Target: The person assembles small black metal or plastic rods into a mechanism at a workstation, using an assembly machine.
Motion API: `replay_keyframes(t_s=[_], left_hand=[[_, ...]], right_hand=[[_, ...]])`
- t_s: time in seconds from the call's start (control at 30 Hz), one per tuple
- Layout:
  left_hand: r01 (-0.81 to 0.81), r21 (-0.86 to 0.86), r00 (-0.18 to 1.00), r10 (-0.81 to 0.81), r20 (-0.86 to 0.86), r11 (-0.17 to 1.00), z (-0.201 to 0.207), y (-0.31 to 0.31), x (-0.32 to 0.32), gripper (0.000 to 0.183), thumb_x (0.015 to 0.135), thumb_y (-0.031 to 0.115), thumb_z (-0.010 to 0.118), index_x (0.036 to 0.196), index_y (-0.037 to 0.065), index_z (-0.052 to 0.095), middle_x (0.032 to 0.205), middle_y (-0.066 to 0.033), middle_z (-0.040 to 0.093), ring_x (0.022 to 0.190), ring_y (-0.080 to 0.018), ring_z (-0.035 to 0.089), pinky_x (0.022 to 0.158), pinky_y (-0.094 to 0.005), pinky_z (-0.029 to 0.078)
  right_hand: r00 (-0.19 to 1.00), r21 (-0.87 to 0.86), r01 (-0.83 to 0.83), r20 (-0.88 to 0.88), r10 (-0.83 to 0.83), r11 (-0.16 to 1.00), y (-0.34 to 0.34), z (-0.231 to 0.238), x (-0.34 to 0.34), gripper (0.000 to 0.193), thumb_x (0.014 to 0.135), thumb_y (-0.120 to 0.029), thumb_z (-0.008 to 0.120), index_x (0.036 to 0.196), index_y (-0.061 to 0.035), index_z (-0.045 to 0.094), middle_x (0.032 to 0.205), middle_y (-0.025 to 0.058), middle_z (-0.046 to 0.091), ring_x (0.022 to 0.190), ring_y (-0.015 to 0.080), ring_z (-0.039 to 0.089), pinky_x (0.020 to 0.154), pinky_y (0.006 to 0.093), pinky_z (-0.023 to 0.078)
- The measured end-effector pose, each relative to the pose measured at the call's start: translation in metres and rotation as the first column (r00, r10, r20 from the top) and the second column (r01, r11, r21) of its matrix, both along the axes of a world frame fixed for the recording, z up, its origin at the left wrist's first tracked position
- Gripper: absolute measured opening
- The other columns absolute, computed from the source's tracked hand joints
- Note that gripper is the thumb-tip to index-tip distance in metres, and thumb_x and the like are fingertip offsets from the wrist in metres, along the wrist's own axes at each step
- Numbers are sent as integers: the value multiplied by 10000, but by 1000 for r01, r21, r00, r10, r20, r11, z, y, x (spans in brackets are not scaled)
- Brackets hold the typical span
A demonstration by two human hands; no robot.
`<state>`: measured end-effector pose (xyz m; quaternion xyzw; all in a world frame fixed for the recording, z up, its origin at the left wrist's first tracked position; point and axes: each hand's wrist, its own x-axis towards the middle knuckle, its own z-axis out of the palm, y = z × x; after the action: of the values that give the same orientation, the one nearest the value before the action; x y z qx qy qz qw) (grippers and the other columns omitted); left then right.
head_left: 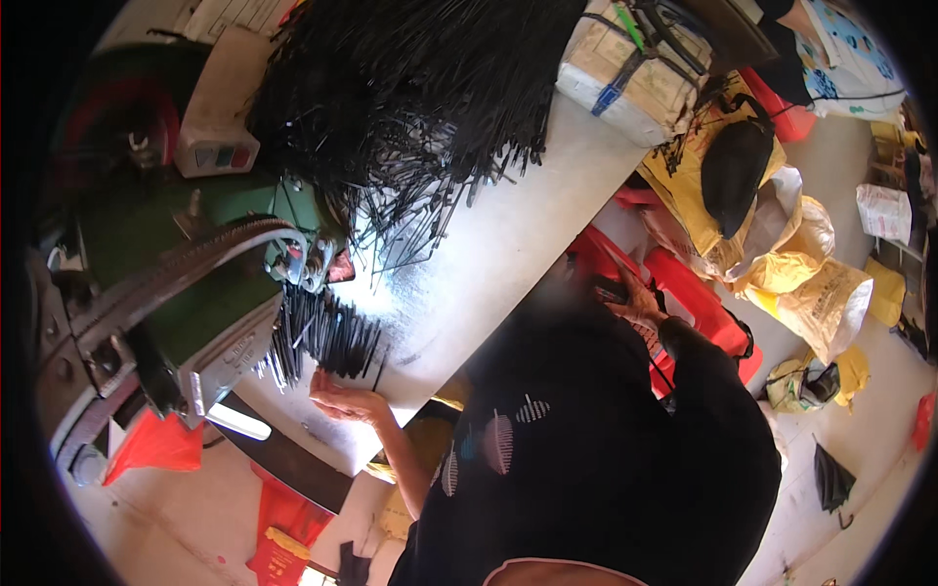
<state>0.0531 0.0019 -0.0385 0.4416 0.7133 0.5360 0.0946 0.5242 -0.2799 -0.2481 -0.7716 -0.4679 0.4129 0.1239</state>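
My left hand [347, 398] rests at the table's near edge, beside a bundle of short thin black strips [337, 337]. Its fingers look loosely bent and touch the bundle's near end, without wrapping round it. Beyond lies a large heap of long thin black strips [410, 88], with loose ends spilling onto the pale tabletop [459, 283]. Off to the right, my right hand [640, 305] reaches down at a red plastic thing [689, 293] with a slatted part. Its fingers are bent around something dark, partly hidden by my body and too blurred to name.
A green machine [234, 215] with a curved metal arm [186, 269] stands left of the bundle. At the table's far right sits a strapped carton [635, 73]. Yellow and white sacks [811, 278] and a folded black umbrella [832, 477] lie on the floor at right.
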Motion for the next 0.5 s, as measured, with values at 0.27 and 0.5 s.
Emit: replay_keyframes(t_s=[0.27, 0.5], left_hand=[[59, 162, 987, -82, 138, 985, 1, -2, -31, 622, 1077, 459, 444, 1225, -136, 547, 1154, -305, 647, 1101, -351, 644, 1022, -434, 506], [-7, -92, 626, -67, -777, 996, 27, -77, 57, 489, 1097, 351, 372, 1007, -52, 634, 1014, -176, 682, 888, -295, 641, 829, -426, 528]], right_hand=[[6, -695, 260, -693, -721, 670, 44, -6, 25, 963, 881, -479, 760, 1601, -58, 279, 1515, 162, 488, 1331, 299, 552, 1024, 395, 503], [820, -471, 285, -332, -467, 835, 66, -12, 6, 981, 929, -736, 498, 1618, -88, 242, 1606, 210, 369, 1506, 325, 329, 1215, 413, 274]])
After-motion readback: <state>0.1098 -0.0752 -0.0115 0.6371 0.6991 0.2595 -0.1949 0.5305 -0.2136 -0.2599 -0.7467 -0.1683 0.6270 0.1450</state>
